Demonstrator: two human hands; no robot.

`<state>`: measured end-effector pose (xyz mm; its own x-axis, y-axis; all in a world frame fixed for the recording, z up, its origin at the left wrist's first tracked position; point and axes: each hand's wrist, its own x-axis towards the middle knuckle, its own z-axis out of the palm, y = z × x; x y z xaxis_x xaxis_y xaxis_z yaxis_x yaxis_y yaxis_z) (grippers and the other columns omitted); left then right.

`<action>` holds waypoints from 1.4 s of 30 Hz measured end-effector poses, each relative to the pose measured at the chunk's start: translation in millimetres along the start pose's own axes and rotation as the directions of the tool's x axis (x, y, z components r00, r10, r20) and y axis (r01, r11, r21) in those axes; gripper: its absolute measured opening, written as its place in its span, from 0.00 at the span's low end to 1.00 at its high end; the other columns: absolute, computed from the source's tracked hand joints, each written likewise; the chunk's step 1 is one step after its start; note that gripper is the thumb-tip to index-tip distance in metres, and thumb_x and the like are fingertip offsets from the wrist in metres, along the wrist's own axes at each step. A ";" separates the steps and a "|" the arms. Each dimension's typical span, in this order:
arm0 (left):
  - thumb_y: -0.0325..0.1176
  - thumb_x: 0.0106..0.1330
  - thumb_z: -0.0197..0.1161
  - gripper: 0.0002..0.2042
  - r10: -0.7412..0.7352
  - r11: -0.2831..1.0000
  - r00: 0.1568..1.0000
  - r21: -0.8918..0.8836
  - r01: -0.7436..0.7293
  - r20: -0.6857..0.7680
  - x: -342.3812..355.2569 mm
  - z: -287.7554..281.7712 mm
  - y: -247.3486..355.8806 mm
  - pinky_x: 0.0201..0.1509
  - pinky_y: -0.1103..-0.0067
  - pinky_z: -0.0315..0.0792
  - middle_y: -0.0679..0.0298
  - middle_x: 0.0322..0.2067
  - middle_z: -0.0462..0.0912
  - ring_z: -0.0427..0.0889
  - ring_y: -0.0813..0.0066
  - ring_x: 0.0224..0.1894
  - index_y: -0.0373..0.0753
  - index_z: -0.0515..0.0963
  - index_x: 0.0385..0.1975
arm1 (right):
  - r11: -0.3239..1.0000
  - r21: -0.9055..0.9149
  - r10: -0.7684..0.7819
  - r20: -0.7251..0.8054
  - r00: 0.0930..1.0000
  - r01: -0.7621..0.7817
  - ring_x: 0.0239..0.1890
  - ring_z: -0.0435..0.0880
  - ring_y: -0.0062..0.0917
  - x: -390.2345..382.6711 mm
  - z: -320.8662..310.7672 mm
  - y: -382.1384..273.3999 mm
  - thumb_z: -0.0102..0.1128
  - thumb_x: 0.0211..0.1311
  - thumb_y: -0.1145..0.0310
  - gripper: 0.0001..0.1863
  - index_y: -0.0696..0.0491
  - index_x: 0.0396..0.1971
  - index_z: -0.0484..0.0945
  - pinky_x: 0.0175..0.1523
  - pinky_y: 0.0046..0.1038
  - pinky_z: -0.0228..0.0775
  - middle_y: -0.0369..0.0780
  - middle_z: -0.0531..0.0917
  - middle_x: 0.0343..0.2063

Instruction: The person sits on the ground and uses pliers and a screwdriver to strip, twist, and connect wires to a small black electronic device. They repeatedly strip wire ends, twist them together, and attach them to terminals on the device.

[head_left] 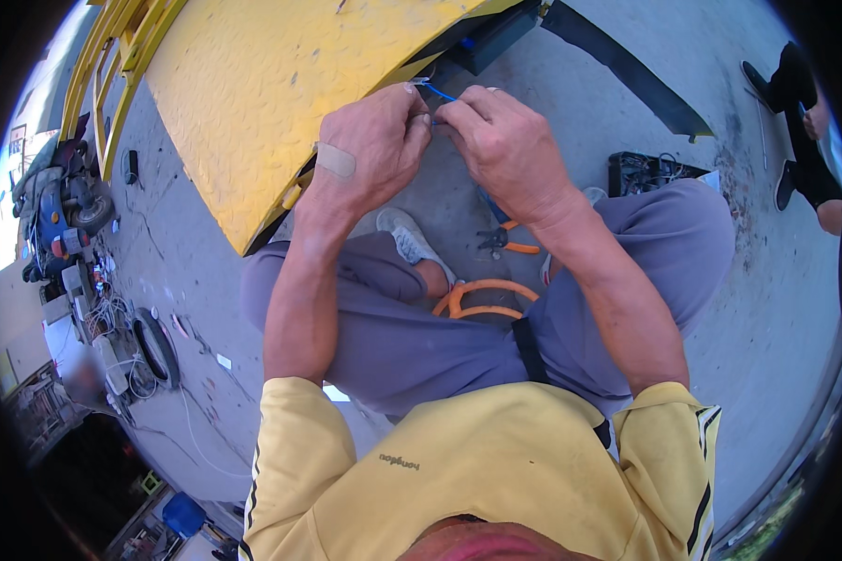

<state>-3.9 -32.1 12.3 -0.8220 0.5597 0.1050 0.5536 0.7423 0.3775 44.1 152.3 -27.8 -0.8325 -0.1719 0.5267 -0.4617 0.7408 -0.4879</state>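
My left hand [374, 140], with a tan plaster across its back near the wrist, is closed in a pinch beside the edge of a yellow metal tread plate [253, 93]. A thin blue wire [439, 92] runs between it and my right hand [507, 140], whose fingers are pinched on the wire. Part of the wire is hidden behind my fingers. Below my right hand, pliers with orange handles [507, 242] lie on the ground between my feet.
An orange ring-shaped frame [485, 288] is by my knees. Right of me sits a black box of wires [653, 173], with a dark strip [627, 70] beyond. Another person [800, 131] is at far right. A tyre [155, 348] and a motorbike [61, 210] are at left.
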 end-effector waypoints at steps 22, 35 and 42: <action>0.24 0.69 0.66 0.04 0.184 0.980 0.980 -0.055 -0.189 -0.076 -5.3 -5.0 -5.4 0.40 0.70 0.78 0.58 0.36 0.83 0.85 0.57 0.36 0.37 0.79 0.40 | 0.928 0.338 0.127 0.105 0.986 -0.155 0.34 0.86 0.24 -2.3 -3.2 3.1 0.68 0.66 0.76 0.08 0.60 0.43 0.85 0.41 0.28 0.77 0.41 0.87 0.33; 0.27 0.56 0.77 0.14 0.387 0.917 0.787 0.111 -0.383 -0.481 2.3 16.4 -10.7 0.31 0.75 0.78 0.64 0.32 0.84 0.86 0.67 0.32 0.41 0.84 0.41 | 0.196 0.776 0.513 0.439 0.737 -0.599 0.36 0.85 0.16 0.5 0.3 13.0 0.66 0.72 0.71 0.12 0.61 0.49 0.85 0.42 0.22 0.80 0.37 0.89 0.35; 0.27 0.59 0.75 0.11 0.294 0.949 0.845 0.032 -0.314 -0.447 0.7 26.4 -9.2 0.30 0.74 0.77 0.63 0.31 0.83 0.84 0.66 0.30 0.40 0.83 0.40 | 0.265 0.789 0.511 0.372 0.775 -0.554 0.32 0.82 0.14 0.2 2.1 9.9 0.66 0.69 0.74 0.07 0.60 0.42 0.87 0.39 0.20 0.78 0.35 0.88 0.31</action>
<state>-6.1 -28.9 -15.4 -0.5910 0.5264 0.6112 0.7875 0.5405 0.2960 38.7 158.3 -34.0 -0.9950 0.0034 -0.0998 0.0966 -0.2209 -0.9705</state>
